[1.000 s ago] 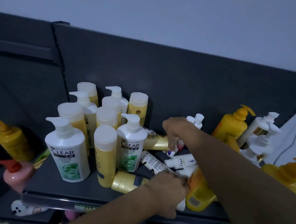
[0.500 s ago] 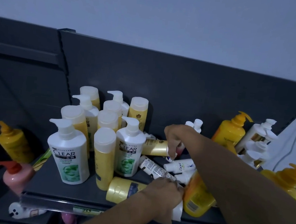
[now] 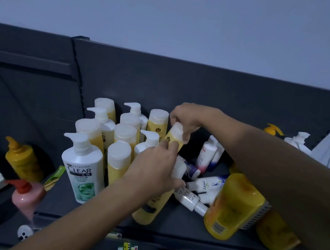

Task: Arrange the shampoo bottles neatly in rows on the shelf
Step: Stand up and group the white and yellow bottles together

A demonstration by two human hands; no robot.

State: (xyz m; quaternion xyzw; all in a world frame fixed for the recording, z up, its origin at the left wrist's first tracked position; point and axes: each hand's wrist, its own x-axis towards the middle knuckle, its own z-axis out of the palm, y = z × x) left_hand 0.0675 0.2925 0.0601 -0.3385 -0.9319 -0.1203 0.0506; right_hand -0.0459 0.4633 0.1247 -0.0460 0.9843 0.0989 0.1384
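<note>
We note a dark shelf (image 3: 95,215) bearing shampoo bottles in mixed order. At its left stands an upright cluster: a white Clear pump bottle (image 3: 83,169) at the front, yellow flat-capped bottles (image 3: 119,160) and further white pump bottles (image 3: 102,122) behind, roughly in rows. The right hand (image 3: 189,119) is closed on the white cap of a small yellow bottle (image 3: 174,137), which is tilted, just beside the cluster's right edge. The left hand (image 3: 156,168) is closed around a white cap or bottle end; its fingertips touch the small yellow bottle's body. Beneath that hand a yellow bottle (image 3: 148,210) lies on its side. To the right we find a loose heap: a Dove bottle (image 3: 206,184) and other small white bottles lying flat, two white bottles (image 3: 207,153) upright behind, and a large yellow bottle (image 3: 233,206) tipped toward the front edge. The shelf alongside, at left, holds a yellow pump bottle (image 3: 22,159) and a pink one (image 3: 27,196).
</note>
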